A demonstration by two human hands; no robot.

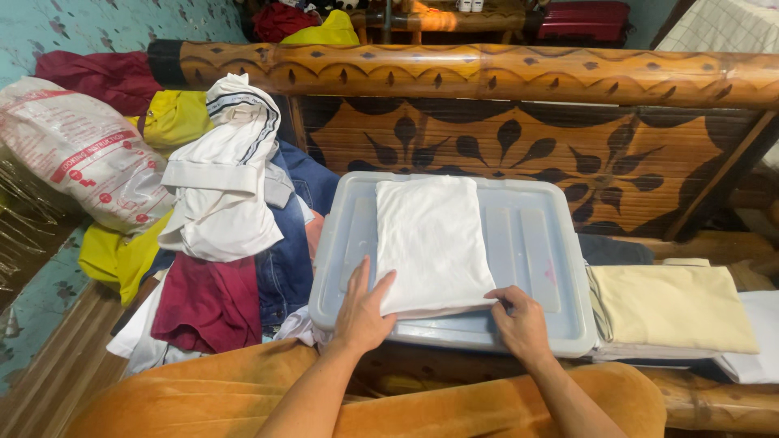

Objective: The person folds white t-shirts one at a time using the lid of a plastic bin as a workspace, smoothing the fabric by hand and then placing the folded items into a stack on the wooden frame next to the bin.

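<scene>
A folded white cloth [430,239] lies lengthwise on the pale blue lid of a plastic storage box [535,243]. My left hand [363,312] rests flat against the cloth's near left corner, fingers spread. My right hand [519,319] pinches the cloth's near right edge between thumb and fingers. Both forearms reach out over my orange-clad lap [203,397].
A heap of unfolded clothes [227,203] in white, denim, maroon and yellow sits left of the box, beside a printed plastic sack [81,154]. Folded cream and white cloths [673,308] are stacked at right. A carved wooden bed frame [519,77] runs behind.
</scene>
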